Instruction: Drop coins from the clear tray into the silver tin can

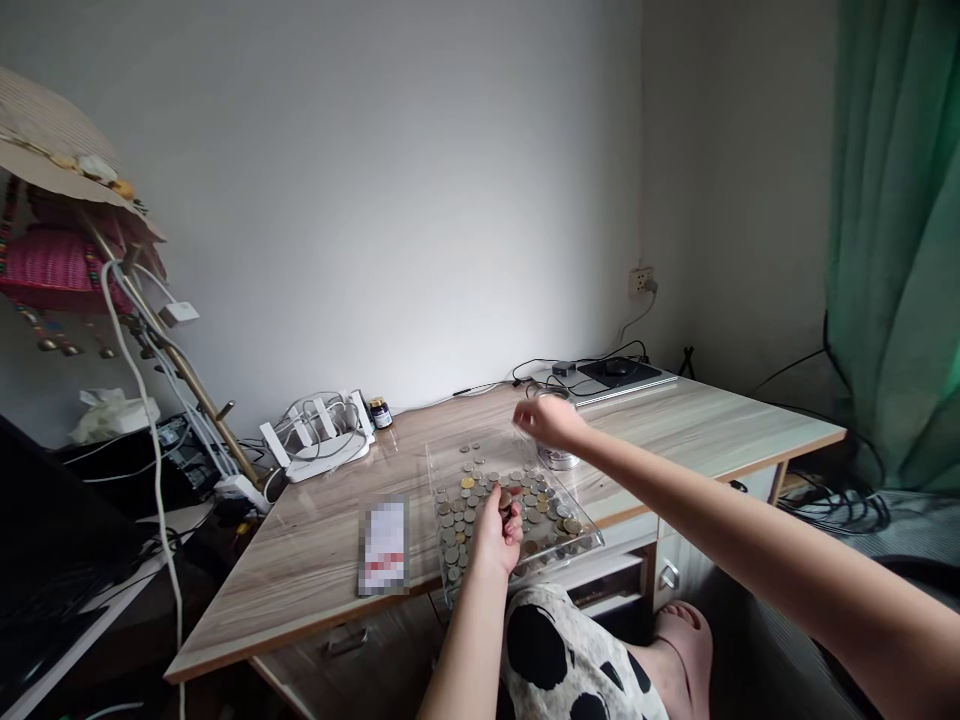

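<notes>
A clear plastic tray (pixel 592 535) lies at the desk's front edge and juts out past it. Many loose coins (pixel 450 537), mostly silver with a few gold-coloured, are spread over its bottom. Above the coins, my left hand (pixel 499 530) is palm up, its fingers curled around a few coins (pixel 505 497). My right hand (pixel 551 420) is over a clear round container (pixel 559 460) just behind the tray's right side. Its fingers are bent together, and anything pinched in them is too small to see. The hand hides most of the container's top.
On the wood-grain desk (pixel 300 570), a blurred flat phone-like object (pixel 383 548) lies left of the tray. Behind it are a white router (pixel 330 450) and a small dark jar (pixel 380 412). A laptop (pixel 626 380) with a mouse (pixel 619 367) and cables sits at the back right.
</notes>
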Demonstrator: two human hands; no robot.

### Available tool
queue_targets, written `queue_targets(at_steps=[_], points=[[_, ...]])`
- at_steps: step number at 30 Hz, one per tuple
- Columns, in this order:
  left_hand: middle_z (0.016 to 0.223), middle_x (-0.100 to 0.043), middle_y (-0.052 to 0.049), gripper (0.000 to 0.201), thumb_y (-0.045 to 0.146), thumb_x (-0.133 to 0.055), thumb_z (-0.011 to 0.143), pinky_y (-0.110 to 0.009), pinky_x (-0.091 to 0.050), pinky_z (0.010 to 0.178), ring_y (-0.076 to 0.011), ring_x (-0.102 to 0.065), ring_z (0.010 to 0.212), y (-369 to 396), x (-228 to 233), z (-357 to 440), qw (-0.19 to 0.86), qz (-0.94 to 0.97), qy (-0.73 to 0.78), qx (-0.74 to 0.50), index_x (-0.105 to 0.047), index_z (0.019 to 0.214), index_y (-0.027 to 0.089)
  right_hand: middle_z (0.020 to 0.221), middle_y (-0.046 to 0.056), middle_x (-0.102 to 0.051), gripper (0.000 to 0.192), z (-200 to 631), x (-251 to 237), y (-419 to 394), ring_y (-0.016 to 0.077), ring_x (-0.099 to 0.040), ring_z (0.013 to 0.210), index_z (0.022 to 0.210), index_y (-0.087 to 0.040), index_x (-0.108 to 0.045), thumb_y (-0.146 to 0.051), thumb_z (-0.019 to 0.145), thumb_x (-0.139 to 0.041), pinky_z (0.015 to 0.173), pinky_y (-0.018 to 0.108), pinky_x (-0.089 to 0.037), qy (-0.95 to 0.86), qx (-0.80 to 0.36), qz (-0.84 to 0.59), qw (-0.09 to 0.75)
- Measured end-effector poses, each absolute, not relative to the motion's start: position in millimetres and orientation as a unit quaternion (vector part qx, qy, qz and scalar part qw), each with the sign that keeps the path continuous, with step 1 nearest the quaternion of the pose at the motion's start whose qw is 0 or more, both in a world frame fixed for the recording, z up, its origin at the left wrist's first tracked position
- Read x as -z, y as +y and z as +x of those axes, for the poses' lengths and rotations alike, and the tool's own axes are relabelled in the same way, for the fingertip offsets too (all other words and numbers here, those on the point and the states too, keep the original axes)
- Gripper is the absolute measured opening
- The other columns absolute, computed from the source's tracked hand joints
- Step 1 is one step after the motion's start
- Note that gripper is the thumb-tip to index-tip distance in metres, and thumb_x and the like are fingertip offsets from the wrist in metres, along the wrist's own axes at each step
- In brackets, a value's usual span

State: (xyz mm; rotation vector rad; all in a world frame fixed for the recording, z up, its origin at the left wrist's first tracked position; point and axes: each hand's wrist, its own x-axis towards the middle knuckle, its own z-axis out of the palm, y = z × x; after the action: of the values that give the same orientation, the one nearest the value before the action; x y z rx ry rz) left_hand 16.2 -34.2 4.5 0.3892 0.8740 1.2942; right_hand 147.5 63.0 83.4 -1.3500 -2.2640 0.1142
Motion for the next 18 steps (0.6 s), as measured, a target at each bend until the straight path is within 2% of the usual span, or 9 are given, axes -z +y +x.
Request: queue_targets(at_steps=[2, 4, 7, 12, 15, 18], points=[[0.046, -0.039, 0.005, 0.029, 0.029, -0.036, 0.087, -0.012, -0.009, 0.029, 0.0008, -0.02, 0.029, -32, -2, 17, 0.685, 0.161, 0.399, -0.588, -0.05, 0.069, 0.012, 0.08, 0.003, -0.066, 0.032, 134, -71, 36, 0.0111, -0.058, 0.065, 0.08, -0.021, -0.068, -0.045, 0.08, -0.047, 0.054, 0.018, -0.041, -0.89, -0.082, -0.403, 0.196], [0.043, -0.035, 0.006, 0.028, 0.029, -0.037, 0.086, -0.013, -0.009, 0.029, -0.0001, -0.019, 0.028, -30, -1, 18, 0.669, 0.14, 0.417, -0.6, -0.044, 0.063, 0.014, 0.076, 0.003, -0.066, 0.031, 123, -59, 16, 0.0125, -0.058, 0.063, 0.075, -0.021, -0.068, -0.047, 0.076, -0.051, 0.053, 0.019, -0.04, -0.909, -0.087, -0.374, 0.161], [0.039, -0.03, 0.007, 0.032, 0.03, -0.033, 0.087, -0.014, -0.01, 0.029, -0.0015, -0.019, 0.027, -31, -2, 19, 0.656, 0.127, 0.434, -0.604, -0.037, 0.059, 0.017, 0.072, 0.003, -0.066, 0.023, 114, -49, 7, 0.0141, -0.059, 0.063, 0.074, -0.021, -0.069, -0.042, 0.068, -0.059, 0.053, 0.02, -0.039, -0.896, -0.081, -0.408, 0.156], [0.044, -0.042, 0.002, 0.033, 0.037, -0.035, 0.085, -0.014, -0.01, 0.03, -0.0015, -0.022, 0.029, -34, -4, 19, 0.657, 0.172, 0.437, -0.59, -0.042, 0.06, 0.016, 0.067, 0.002, -0.065, 0.012, 110, -45, 22, 0.0115, -0.057, 0.058, 0.069, -0.016, -0.068, -0.024, 0.062, -0.063, 0.049, 0.018, -0.038, -0.862, -0.216, -0.424, 0.173], [0.045, -0.042, 0.002, 0.033, 0.035, -0.034, 0.084, -0.015, -0.01, 0.031, -0.0014, -0.022, 0.03, -35, -3, 18, 0.663, 0.188, 0.427, -0.585, -0.05, 0.066, 0.013, 0.067, 0.002, -0.065, 0.013, 120, -54, 37, 0.0104, -0.057, 0.059, 0.07, -0.014, -0.068, -0.023, 0.065, -0.061, 0.052, 0.018, -0.041, -0.837, -0.279, -0.417, 0.217], [0.048, -0.044, 0.001, 0.025, 0.024, -0.034, 0.08, -0.015, -0.011, 0.032, -0.0019, -0.025, 0.031, -36, -4, 18, 0.659, 0.181, 0.426, -0.593, -0.053, 0.07, 0.01, 0.078, 0.003, -0.066, 0.016, 148, -78, 63, 0.0103, -0.058, 0.067, 0.076, -0.016, -0.067, -0.029, 0.071, -0.057, 0.056, 0.019, -0.043, -0.783, -0.218, -0.475, 0.336]])
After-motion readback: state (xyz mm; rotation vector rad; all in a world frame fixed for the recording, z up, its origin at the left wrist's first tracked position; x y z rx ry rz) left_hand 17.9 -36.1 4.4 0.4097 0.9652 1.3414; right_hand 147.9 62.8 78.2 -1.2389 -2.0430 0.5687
